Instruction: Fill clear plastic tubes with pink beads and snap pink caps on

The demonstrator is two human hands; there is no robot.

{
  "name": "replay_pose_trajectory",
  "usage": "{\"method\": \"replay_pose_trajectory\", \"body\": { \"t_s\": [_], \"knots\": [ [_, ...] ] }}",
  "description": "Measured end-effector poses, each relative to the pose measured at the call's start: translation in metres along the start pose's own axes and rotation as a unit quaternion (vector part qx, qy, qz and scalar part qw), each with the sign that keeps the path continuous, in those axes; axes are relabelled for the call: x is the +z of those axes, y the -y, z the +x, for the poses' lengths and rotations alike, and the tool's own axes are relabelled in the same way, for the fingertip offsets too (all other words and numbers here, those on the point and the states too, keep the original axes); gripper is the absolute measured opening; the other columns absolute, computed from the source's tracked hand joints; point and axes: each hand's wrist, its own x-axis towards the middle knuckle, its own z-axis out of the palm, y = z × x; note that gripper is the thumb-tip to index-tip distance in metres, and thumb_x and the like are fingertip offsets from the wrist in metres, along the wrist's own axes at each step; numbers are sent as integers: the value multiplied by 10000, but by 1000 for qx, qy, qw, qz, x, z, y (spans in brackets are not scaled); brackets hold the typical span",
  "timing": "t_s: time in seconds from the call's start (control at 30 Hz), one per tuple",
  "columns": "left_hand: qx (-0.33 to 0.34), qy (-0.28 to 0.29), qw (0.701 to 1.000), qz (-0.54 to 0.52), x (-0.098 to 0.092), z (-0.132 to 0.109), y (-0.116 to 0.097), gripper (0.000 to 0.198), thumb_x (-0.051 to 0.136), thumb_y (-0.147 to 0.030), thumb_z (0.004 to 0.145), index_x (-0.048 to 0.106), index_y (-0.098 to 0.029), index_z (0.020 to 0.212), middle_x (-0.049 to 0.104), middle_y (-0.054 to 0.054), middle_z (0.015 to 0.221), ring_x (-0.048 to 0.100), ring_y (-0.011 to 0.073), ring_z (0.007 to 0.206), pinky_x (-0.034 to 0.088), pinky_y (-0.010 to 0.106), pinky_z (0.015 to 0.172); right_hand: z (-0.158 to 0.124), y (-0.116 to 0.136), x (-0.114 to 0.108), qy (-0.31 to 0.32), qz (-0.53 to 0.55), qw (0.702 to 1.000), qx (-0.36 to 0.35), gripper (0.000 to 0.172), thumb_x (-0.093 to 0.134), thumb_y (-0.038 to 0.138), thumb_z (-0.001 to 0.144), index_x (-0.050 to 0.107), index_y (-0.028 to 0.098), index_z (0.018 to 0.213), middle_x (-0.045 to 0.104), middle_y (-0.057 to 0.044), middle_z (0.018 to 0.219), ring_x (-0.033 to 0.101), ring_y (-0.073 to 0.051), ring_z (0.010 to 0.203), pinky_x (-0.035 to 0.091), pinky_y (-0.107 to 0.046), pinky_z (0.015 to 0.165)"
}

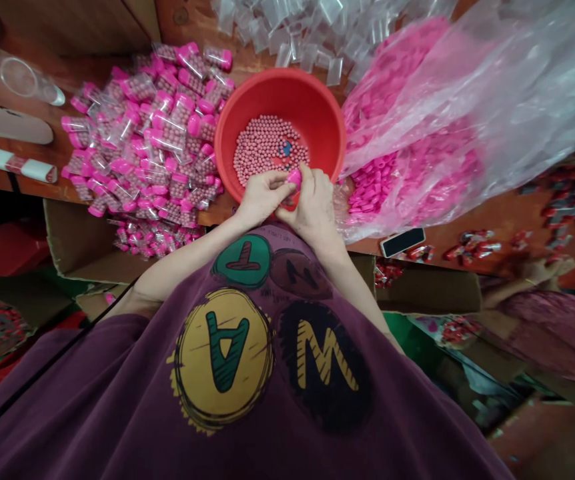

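Both hands meet over the near rim of a red bowl (327,127), which holds many small pink beads (262,143) and a small blue thing. My left hand (263,197) and my right hand (316,203) pinch a small container with a pink cap (294,179) between them; its body is mostly hidden by the fingers. Left of the bowl lies a large heap of bead-filled clear containers with pink caps (167,127). To the right, loose pink caps (375,183) spill from a clear plastic bag (517,87).
Clear empty containers (307,33) lie behind the bowl. A black phone-like object (403,243) rests at the table's front edge, above an open cardboard box (427,293). Another person's arm (532,277) is at the right, near small red items (475,245).
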Motion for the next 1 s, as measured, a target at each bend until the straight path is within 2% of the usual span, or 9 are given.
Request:
{"method": "replay_pose_trajectory", "body": {
  "t_s": [0.17,0.33,0.47,0.57,0.7,0.77,0.83,0.9,1.0],
  "knots": [
    [-26,-19,999,-4,3,5,4,18,829,-146,936,825,-144,918,783,3,761,726,120,707,632,264,777,7,-5,10,17,-18,1000,4,564,780,394,908,600,176,1396,659,-198,1318,601,-435,1306,518,-712,1159],
    [-78,-51,995,-28,2,3,3,200,748,-89,965,755,-147,774,731,-13,678,648,89,607,580,226,675,16,-10,22,67,-35,997,1,485,780,405,873,627,173,1271,670,-185,1231,604,-427,1270,520,-685,1136],
    [-97,-78,992,-32,-1,1,7,229,726,-79,975,737,-153,759,708,-17,658,631,93,605,547,233,655,17,-5,33,84,-30,996,18,444,737,448,909,633,160,1230,665,-199,1217,603,-440,1280,513,-702,1136],
    [-112,-91,989,-35,3,-1,9,253,699,-71,1005,725,-162,771,676,-32,642,616,96,606,537,256,674,10,-3,42,82,-4,996,31,503,753,465,913,635,154,1290,674,-210,1263,608,-440,1302,513,-712,1157],
    [-150,-110,982,-43,-2,0,3,234,644,-37,1054,694,-175,871,684,-44,678,605,97,625,526,302,711,-4,-19,60,81,96,992,31,709,757,529,947,545,200,1538,684,-184,1362,651,-367,1273,576,-647,1133],
    [-122,-149,981,-35,-25,4,-4,188,618,-25,1076,674,-185,994,727,-44,795,595,81,676,517,304,750,-8,-38,66,72,155,985,39,728,705,569,1002,493,227,1608,706,-143,1304,692,-302,1169,630,-571,1066],
    [-55,-209,976,-19,-66,11,-10,154,615,-55,1100,646,-206,1085,741,-45,964,597,67,780,532,303,841,-4,-61,69,40,168,983,60,612,627,549,1063,540,217,1569,719,-122,1239,707,-264,1087,650,-523,1026],
    [76,-267,960,27,-114,20,-14,83,719,-182,1089,681,-230,1146,747,-30,1068,635,99,912,560,344,944,7,-78,72,29,125,989,71,424,562,436,1100,647,194,1437,726,-138,1241,710,-269,1119,637,-525,1063],
    [179,-366,908,98,-168,33,-17,230,810,-197,1044,695,-223,1242,747,-26,1261,571,172,1361,461,386,1198,32,-80,83,116,28,992,35,332,535,252,1081,710,181,1354,713,-176,1370,674,-308,1287,572,-560,1190]
  ]
}}
